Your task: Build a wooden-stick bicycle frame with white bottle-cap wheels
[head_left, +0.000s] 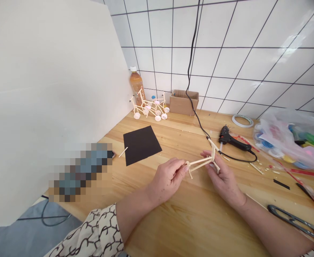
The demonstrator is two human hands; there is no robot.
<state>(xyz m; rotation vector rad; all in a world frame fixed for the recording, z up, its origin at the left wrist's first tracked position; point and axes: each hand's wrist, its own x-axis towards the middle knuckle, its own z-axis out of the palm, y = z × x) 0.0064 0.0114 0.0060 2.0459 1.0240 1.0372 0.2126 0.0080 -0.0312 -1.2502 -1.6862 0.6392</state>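
Observation:
A small bicycle-like frame of thin wooden sticks (201, 163) is held up between my two hands over the wooden table. My left hand (170, 178) pinches its left end between thumb and fingertips. Around its right end, where several sticks meet and one juts upward, the fingers and thumb of my right hand (223, 180) are closed. A black glue gun (233, 140) lies on its side just beyond my right hand. To the left of the frame is a black square sheet (142, 145), with a loose wooden stick (123, 152) across its left edge.
Small stick bicycles with round wheels (148, 107) stand at the back beside a tea bottle (137, 84) and a cardboard box (183, 103). On the right are a tape roll (242, 121), a plastic bag (293, 135) and scissors (293, 219). A black cable (190, 67) hangs down the tiled wall.

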